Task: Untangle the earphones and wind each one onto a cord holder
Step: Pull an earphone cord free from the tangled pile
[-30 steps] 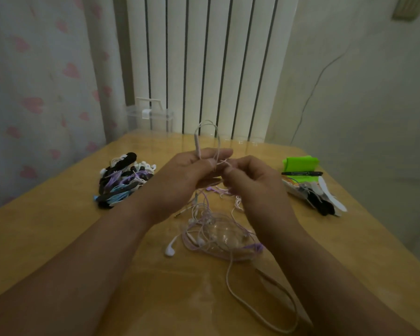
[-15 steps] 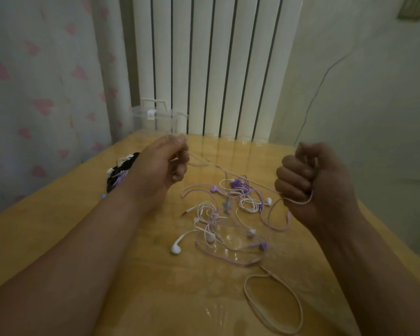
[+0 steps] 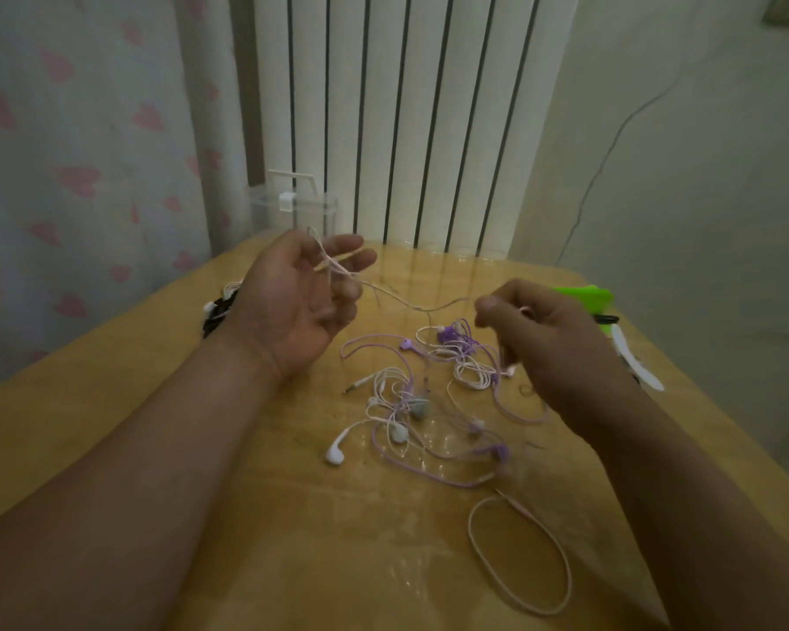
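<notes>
A pale pink earphone cord (image 3: 411, 306) stretches in the air between my two hands above the wooden table (image 3: 110, 425). My left hand (image 3: 301, 302) is raised palm up with fingers spread, and the cord drapes over them. My right hand (image 3: 547, 339) is closed, pinching the cord's other end. Below lies a tangle of purple and white earphones (image 3: 429, 398), with a white earbud (image 3: 335, 454) at its front left. A loop of the pink cord (image 3: 520, 553) rests on the table near my right forearm.
A pile of dark wound earphones (image 3: 219, 307) lies behind my left wrist. Green cord holders (image 3: 586, 296) and a white flat piece (image 3: 634, 357) sit at the right edge. A clear plastic box (image 3: 292, 211) stands at the back by the radiator.
My hands pulled apart from a joint pinch, then came a little closer. My left hand has turned palm up and spread its fingers, and the cord between them hangs slacker.
</notes>
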